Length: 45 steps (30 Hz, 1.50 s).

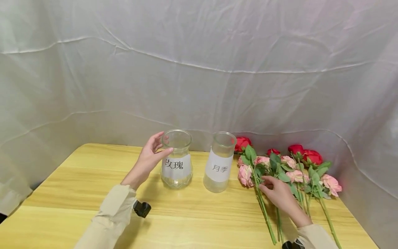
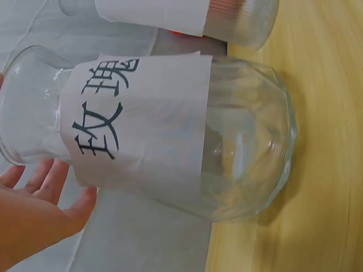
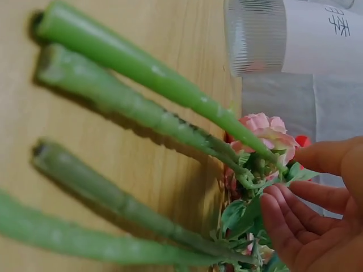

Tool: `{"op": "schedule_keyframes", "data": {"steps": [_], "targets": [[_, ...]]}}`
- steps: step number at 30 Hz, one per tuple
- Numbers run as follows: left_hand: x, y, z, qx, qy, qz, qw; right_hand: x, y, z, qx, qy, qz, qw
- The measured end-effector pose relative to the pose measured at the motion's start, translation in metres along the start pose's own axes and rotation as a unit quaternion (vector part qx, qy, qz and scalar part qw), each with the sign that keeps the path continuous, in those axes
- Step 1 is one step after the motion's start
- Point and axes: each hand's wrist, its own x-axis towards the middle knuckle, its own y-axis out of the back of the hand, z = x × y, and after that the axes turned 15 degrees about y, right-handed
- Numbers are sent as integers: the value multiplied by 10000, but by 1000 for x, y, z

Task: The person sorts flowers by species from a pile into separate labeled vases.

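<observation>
My left hand (image 1: 149,154) is at the neck of a clear glass vase (image 1: 176,183) with a white paper label. Its thumb lies before the neck and the fingers are spread at its far left side, loosely bent. In the left wrist view the fingers (image 2: 54,178) lie right beside the neck. My right hand (image 1: 278,193) hovers over flowers on the table, fingertips among leaves at the upper stems. The right wrist view shows that hand's thumb and fingers apart, close to a green stem (image 3: 153,71) below a pink flower (image 3: 266,133).
A straight, labelled glass vase (image 1: 216,185) stands right of the first one. Several red flowers (image 1: 312,156) and pink flowers (image 1: 331,185) lie at the table's right, stems toward me. A grey cloth (image 1: 199,90) hangs behind the wooden table (image 1: 186,218).
</observation>
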Motion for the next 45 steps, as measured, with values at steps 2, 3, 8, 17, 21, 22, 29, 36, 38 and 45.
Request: {"op": "schedule_keyframes", "data": {"steps": [2, 3, 8, 17, 21, 22, 29, 36, 38, 45], "targets": [[0, -1, 0, -79, -6, 17, 10000, 2, -2, 0, 18, -41, 47, 10000], [0, -1, -1, -103, -7, 26, 9999, 3, -3, 1, 41, -69, 49, 10000], [-1, -3, -2, -242, -71, 76, 9997, 8, -5, 2, 357, -348, -54, 9987], [0, -8, -3, -398, -169, 146, 9990, 17, -4, 6, 1728, -886, -469, 9799], [1, -8, -3, -417, -188, 161, 9988, 18, -3, 8, 2129, -1101, -576, 9691], [1, -8, -3, -424, -202, 158, 9988, 18, -3, 9, 2200, -1115, -577, 9674], [1, -9, -4, -340, -241, 154, 9990, 16, 1, 12, 3048, -1068, -478, 9452], [0, -10, -3, -337, -150, 191, 9991, 14, 8, 9, 3756, -1079, -282, 9200], [0, -10, -3, -352, -140, 190, 9991, 14, 11, 5, 3954, -1053, -146, 9123], [0, -12, -2, -437, -184, 206, 9987, 13, 23, -11, 4554, -752, 440, 8860]]}}
